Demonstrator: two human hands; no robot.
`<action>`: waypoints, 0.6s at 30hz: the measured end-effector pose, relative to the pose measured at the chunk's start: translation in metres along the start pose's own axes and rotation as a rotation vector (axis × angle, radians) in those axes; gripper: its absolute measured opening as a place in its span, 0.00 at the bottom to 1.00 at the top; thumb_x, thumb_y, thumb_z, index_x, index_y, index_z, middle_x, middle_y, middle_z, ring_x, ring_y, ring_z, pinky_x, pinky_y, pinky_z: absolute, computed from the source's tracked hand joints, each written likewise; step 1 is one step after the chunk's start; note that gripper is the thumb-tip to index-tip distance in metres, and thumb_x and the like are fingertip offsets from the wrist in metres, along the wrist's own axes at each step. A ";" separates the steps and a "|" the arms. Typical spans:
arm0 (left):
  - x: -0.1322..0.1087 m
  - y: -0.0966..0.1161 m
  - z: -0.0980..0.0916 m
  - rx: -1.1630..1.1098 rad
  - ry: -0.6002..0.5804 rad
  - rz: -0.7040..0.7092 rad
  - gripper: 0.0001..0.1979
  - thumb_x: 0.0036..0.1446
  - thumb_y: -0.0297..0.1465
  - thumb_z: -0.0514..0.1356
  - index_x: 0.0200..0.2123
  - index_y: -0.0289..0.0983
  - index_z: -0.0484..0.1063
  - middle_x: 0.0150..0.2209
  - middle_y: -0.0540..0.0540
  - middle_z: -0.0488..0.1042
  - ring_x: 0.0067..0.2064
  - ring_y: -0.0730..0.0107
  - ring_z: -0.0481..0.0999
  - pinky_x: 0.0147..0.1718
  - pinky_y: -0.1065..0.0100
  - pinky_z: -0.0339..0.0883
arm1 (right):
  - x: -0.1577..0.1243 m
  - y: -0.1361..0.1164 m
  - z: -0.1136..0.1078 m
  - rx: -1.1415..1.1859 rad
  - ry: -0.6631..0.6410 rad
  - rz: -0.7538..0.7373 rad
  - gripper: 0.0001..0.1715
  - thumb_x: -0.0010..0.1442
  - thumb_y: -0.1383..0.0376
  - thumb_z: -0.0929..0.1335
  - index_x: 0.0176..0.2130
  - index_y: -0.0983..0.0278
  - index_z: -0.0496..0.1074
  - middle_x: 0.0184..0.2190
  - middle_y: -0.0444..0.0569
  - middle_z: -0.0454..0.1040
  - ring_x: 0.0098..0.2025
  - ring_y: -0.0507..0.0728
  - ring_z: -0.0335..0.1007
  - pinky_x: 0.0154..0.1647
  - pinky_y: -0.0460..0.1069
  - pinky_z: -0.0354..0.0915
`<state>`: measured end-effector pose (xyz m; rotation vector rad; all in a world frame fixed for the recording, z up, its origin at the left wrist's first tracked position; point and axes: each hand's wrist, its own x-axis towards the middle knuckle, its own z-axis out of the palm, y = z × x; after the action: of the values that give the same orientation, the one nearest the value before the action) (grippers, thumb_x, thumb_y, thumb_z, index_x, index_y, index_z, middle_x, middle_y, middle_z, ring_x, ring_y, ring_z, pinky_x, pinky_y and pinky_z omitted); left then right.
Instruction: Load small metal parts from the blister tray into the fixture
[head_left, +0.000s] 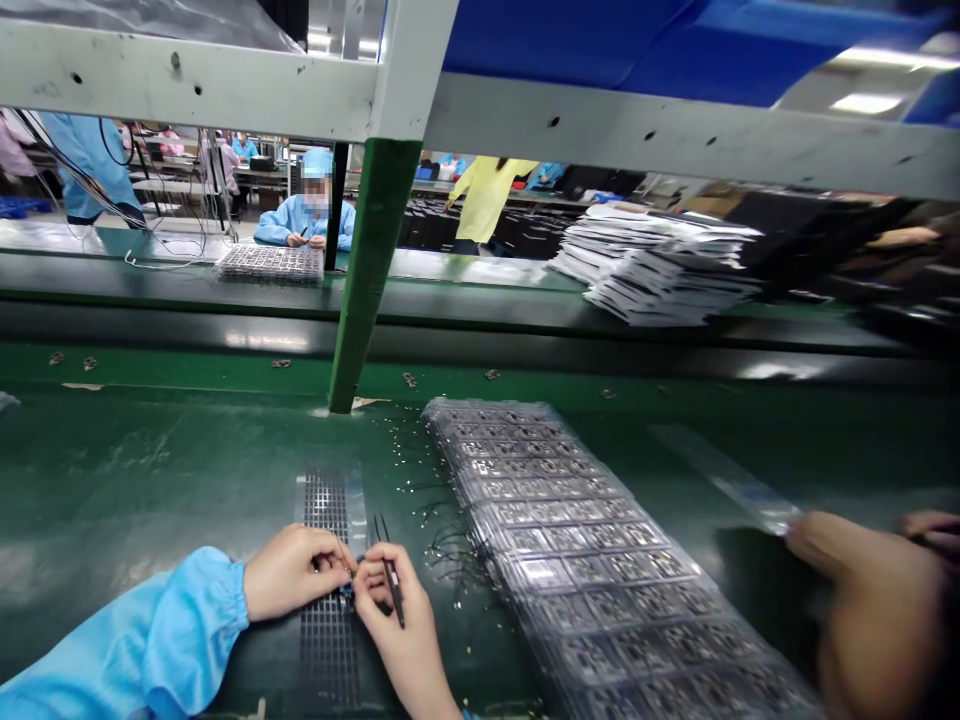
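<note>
A worker's left hand (292,572), in a pale blue sleeve (165,630), pinches a small dark part (347,592) between thumb and fingertips at the edge of a perforated black strip (328,640) on a green workbench (135,490). The right hand (397,625) grips slim black tweezers (391,575), tips pointing up and away, just beside the part; whether they touch it is too small to tell. Fine dark wires with bright ends (442,520) lie scattered right of the strip, alongside a long row of clear-wrapped trays of circuit modules (577,560). At near right, another person's blurred hand (870,610) reaches to a clear plastic strip (731,478). Across the line, left of a green post (373,270), a co-worker in a blue smock and cap (304,215) works with both hands behind a tray of parts (268,263). Stacked packs of sheets (660,265) sit far right, and a person in a yellow smock (487,195) stands beyond.
</note>
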<state>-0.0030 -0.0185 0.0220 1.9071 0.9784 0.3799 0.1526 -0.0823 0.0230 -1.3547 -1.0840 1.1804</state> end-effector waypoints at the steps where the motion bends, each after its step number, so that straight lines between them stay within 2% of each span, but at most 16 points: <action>1: 0.000 0.000 0.001 -0.001 0.002 -0.003 0.09 0.53 0.27 0.57 0.36 0.36 0.76 0.30 0.49 0.76 0.29 0.76 0.72 0.30 0.78 0.63 | 0.000 0.000 0.000 -0.004 0.003 -0.003 0.05 0.51 0.62 0.70 0.31 0.51 0.71 0.26 0.48 0.74 0.29 0.58 0.72 0.29 0.52 0.65; 5: -0.001 0.000 0.002 -0.021 0.013 -0.010 0.10 0.54 0.28 0.56 0.39 0.36 0.74 0.29 0.51 0.76 0.29 0.76 0.72 0.28 0.78 0.62 | 0.000 0.000 0.000 -0.001 0.035 -0.021 0.05 0.50 0.62 0.70 0.30 0.51 0.71 0.26 0.48 0.74 0.29 0.59 0.73 0.29 0.54 0.65; 9: -0.001 0.001 0.003 -0.074 0.011 -0.044 0.10 0.54 0.30 0.57 0.40 0.35 0.73 0.29 0.50 0.75 0.28 0.77 0.71 0.28 0.78 0.62 | 0.002 0.010 0.000 0.057 0.073 -0.017 0.05 0.52 0.60 0.70 0.33 0.52 0.70 0.26 0.47 0.75 0.30 0.59 0.73 0.30 0.52 0.65; 14: 0.000 -0.002 0.005 -0.110 0.008 -0.038 0.11 0.53 0.31 0.58 0.40 0.36 0.74 0.28 0.50 0.74 0.28 0.77 0.70 0.29 0.77 0.63 | 0.003 0.026 -0.001 0.001 0.046 -0.051 0.14 0.51 0.57 0.71 0.36 0.62 0.68 0.27 0.47 0.75 0.30 0.57 0.74 0.31 0.48 0.69; 18: -0.001 -0.002 0.004 -0.164 0.042 -0.054 0.11 0.53 0.32 0.58 0.39 0.35 0.75 0.27 0.50 0.74 0.27 0.77 0.70 0.28 0.77 0.63 | 0.004 0.029 -0.004 0.012 0.062 -0.026 0.19 0.53 0.52 0.69 0.37 0.64 0.69 0.29 0.49 0.75 0.28 0.56 0.73 0.33 0.49 0.71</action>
<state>-0.0019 -0.0209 0.0187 1.7271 0.9938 0.4564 0.1573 -0.0818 -0.0057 -1.3557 -1.0455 1.1174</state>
